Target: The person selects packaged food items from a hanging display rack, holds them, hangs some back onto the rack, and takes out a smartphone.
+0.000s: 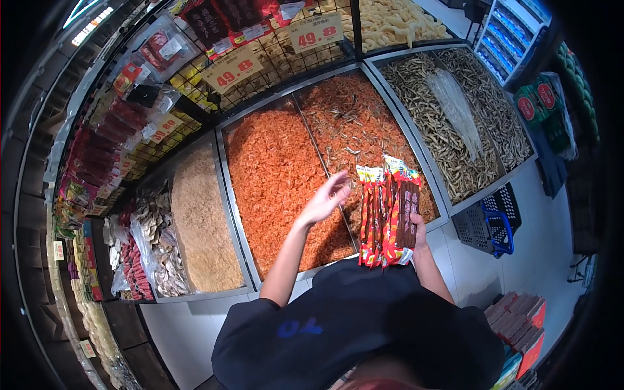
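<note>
Several flat red-and-clear plastic packs of dark cured sausages (405,214) stand upright in front of my chest, held as one bundle. My right hand (418,230) grips them along their right edge, and its fingers are partly hidden behind the packs. Just left of the bundle, my left hand (333,196) is raised with its fingers apart and holds nothing. Beneath both hands lie two bin sections: orange dried shrimp (278,190) on the left, and dried shrimp mixed with small dried fish (351,117) on the right.
Dried small fish (414,97) fill bins at right, with a clear plastic bag (453,107) on top. A wire rack (287,63) with hanging packs and price signs rises behind. A shopping basket (480,226) sits on the floor at right, near stacked red boxes (519,324).
</note>
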The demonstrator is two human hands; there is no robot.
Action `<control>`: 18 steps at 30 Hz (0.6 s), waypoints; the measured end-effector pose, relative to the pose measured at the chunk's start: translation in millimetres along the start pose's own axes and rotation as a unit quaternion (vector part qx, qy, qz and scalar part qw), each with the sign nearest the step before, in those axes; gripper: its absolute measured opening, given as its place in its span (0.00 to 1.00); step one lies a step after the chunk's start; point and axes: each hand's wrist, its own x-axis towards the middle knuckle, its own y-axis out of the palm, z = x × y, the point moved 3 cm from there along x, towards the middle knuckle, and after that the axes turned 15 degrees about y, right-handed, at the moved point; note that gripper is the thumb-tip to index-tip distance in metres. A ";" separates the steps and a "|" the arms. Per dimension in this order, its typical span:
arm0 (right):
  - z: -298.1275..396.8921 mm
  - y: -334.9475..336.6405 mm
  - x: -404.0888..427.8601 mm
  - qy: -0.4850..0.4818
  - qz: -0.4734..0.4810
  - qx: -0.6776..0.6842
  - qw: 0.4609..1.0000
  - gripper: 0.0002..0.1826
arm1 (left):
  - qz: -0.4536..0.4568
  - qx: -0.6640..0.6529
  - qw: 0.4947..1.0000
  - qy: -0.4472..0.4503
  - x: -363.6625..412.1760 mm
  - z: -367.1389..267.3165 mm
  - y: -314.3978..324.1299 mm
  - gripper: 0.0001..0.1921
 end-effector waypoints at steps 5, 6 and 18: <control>9.7 -9.9 -8.9 0.029 0.024 -0.039 0.999 0.33 | -0.220 0.098 0.963 0.117 84.1 -72.5 -135.4 0.26; 10.6 -5.5 -12.1 0.031 0.001 -0.042 0.999 0.33 | -0.263 0.098 0.948 0.148 103.0 -95.8 -159.1 0.23; 4.3 -6.9 -24.0 -0.015 -0.041 -0.025 0.999 0.33 | -0.464 0.354 0.769 0.261 270.2 -201.0 -335.9 0.36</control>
